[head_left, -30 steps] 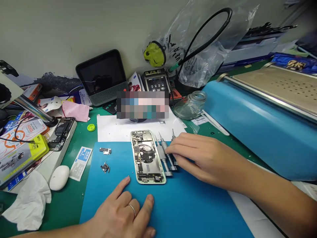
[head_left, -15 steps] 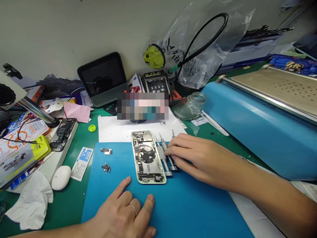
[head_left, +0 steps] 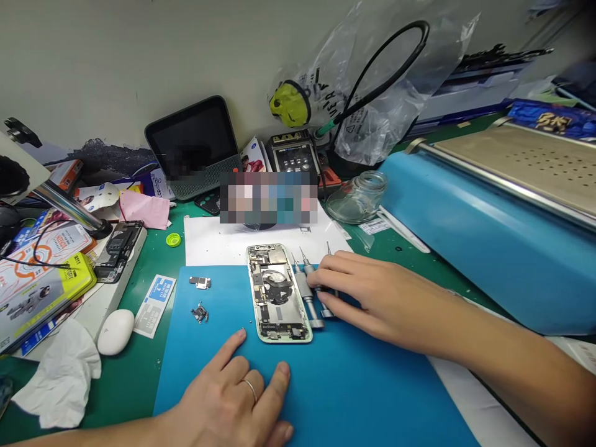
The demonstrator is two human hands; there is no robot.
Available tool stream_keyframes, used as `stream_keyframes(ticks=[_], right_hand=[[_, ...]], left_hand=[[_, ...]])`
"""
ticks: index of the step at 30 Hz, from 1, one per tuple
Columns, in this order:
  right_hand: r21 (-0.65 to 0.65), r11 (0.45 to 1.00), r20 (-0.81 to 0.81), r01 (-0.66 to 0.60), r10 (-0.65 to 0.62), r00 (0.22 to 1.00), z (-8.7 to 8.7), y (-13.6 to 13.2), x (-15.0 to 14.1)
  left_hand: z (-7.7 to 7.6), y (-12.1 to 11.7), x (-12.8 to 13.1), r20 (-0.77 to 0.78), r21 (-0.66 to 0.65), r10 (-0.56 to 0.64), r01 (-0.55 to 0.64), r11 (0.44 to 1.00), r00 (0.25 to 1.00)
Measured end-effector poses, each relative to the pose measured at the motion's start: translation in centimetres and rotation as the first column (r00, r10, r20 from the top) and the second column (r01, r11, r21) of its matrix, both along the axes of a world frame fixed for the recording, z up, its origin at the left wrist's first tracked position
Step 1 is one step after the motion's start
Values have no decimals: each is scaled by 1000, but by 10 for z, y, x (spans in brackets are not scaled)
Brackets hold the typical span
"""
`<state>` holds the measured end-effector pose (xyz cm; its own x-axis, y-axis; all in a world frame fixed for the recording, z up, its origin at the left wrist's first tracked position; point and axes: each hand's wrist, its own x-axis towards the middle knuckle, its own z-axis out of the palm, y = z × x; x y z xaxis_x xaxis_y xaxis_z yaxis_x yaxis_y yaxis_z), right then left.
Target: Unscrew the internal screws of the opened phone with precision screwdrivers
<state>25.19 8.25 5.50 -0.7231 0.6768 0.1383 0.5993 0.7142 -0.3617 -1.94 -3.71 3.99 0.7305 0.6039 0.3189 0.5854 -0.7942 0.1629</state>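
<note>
An opened phone [head_left: 279, 316] lies on the blue work mat [head_left: 363, 385], its battery area and circuit parts exposed. Right beside it lie two grey precision screwdrivers [head_left: 304, 290], tips pointing away from me. My right hand [head_left: 358, 285] is over a third screwdriver [head_left: 329, 248], its fingers closed around the handle, which they mostly hide. My left hand [head_left: 233, 397] rests on the mat with fingers apart, holding nothing. Its index fingertip is beside tiny screws [head_left: 250, 322]. Further left lie a small metal bracket [head_left: 200, 283] and a small dark component [head_left: 200, 312].
A glass jar [head_left: 358, 197] and a large blue machine [head_left: 465, 236] stand at the right. On the left are a white earbud case [head_left: 115, 332], a crumpled tissue [head_left: 60, 379] and stacked boxes [head_left: 46, 298]. Behind are a smart display [head_left: 193, 149] and a plastic bag [head_left: 372, 124].
My right hand has shifted slightly, and the third screwdriver's tip has moved a little to the right, away from the other two. My left hand keeps its place.
</note>
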Motion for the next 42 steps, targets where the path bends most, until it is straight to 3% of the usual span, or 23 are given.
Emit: stream_keyframes(ticks=[11, 19, 29, 36, 42], right_hand=[[-41, 999, -17, 6, -7, 1000, 8, -2, 2], [-70, 990, -18, -120, 119, 993, 7, 3, 9], [-97, 982, -34, -163, 161, 986, 4, 2, 15], [-115, 978, -174, -175, 153, 973, 10, 0, 13], [10, 998, -364, -57, 57, 930, 17, 0, 11]], left_hand=[[1, 1, 2, 2, 1, 0, 0, 1000, 1000], [3, 2, 2, -3, -7, 2, -2, 1000, 1000], [2, 0, 1, -11, -5, -3, 3, 1000, 1000], [1, 0, 0, -12, -20, -4, 3, 1000, 1000], [3, 0, 0, -9, -17, -2, 2, 1000, 1000]])
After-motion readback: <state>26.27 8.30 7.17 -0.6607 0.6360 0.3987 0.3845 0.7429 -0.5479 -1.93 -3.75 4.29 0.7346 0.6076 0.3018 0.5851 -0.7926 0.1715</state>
